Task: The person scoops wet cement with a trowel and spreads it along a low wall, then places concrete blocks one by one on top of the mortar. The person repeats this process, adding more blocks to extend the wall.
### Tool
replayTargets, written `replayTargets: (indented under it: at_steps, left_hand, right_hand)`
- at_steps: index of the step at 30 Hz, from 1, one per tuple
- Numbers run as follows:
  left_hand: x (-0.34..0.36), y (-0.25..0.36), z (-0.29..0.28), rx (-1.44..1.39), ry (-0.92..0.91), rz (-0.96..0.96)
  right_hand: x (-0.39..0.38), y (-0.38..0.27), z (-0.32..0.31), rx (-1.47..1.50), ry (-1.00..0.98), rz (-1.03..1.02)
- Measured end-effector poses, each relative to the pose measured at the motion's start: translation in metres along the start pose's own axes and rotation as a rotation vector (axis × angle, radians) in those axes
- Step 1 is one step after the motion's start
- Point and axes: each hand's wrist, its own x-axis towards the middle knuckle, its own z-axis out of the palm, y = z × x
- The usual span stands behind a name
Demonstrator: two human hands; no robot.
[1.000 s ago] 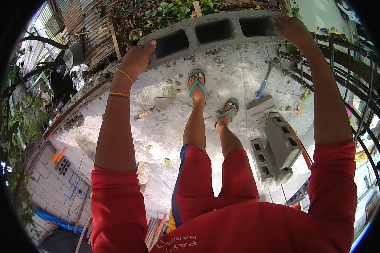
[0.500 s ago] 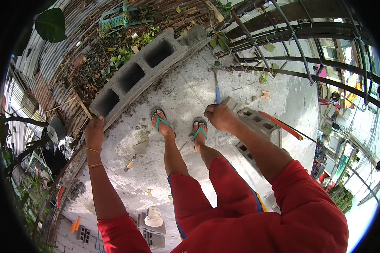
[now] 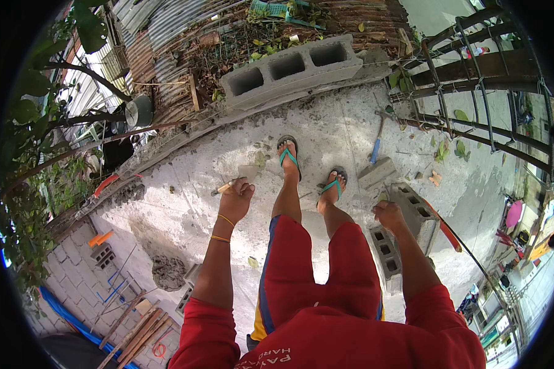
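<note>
My left hand (image 3: 237,197) is off the wall, its fingers loosely curled, and nothing shows in it. In the picture it partly overlaps a trowel (image 3: 223,188) with a wooden handle, lying on the concrete floor. My right hand (image 3: 389,216) is curled closed beside the hollow blocks (image 3: 414,212) on the right, with nothing visible in it. Ahead, a large concrete hollow block (image 3: 292,69) lies along the low wall edge, its three cavities showing. A hammer (image 3: 377,144) with a blue handle lies on the floor near a loose block piece (image 3: 375,173).
Steel rebar cages (image 3: 492,86) stretch along the far right. An orange-red strip (image 3: 446,229) lies by the blocks. Corrugated rusty sheets (image 3: 172,37) lie beyond the wall. At the lower left are a mortar heap (image 3: 168,273) and wooden planks (image 3: 143,332).
My left hand has come away from the large block's near end and drawn back. My right hand has lowered toward the hollow blocks. The view has shifted, bringing more of the lower left in.
</note>
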Motion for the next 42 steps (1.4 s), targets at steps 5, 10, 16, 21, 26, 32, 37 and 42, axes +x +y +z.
replayTargets:
  at_steps: [5,10,16,21,26,32,37,42]
  left_hand:
    - [-0.129,-0.096,0.043,0.216,-0.147,-0.227]
    - [-0.210,-0.188,0.045,0.267,-0.185,-0.203]
    - [-0.260,-0.267,0.035,-0.383,-0.075,-0.438]
    - [-0.290,-0.328,0.001,-0.367,-0.175,-0.495]
    - [-0.314,-0.379,-0.053,-0.230,-0.174,-0.493]
    - [-0.296,-0.365,-0.055,-0.002,-0.166,-0.502]
    - [-0.317,-0.291,0.019,-0.104,-0.165,-0.303]
    - [-0.379,-0.231,0.107,0.035,-0.227,-0.278]
  right_hand:
    - [-0.031,0.043,0.015,-0.101,-0.007,-0.037]
    - [-0.059,0.068,0.056,0.117,-0.015,0.100]
    - [-0.132,0.135,0.136,-0.020,0.042,0.119]
    - [-0.234,0.244,0.253,0.318,0.054,0.357]
    - [-0.311,0.309,0.343,-0.628,-0.174,0.088]
    - [-0.369,0.337,0.336,-0.020,0.193,0.377]
    - [-0.326,0.424,0.284,1.002,0.571,0.594]
    - [-0.276,0.552,0.233,1.416,0.573,0.700]
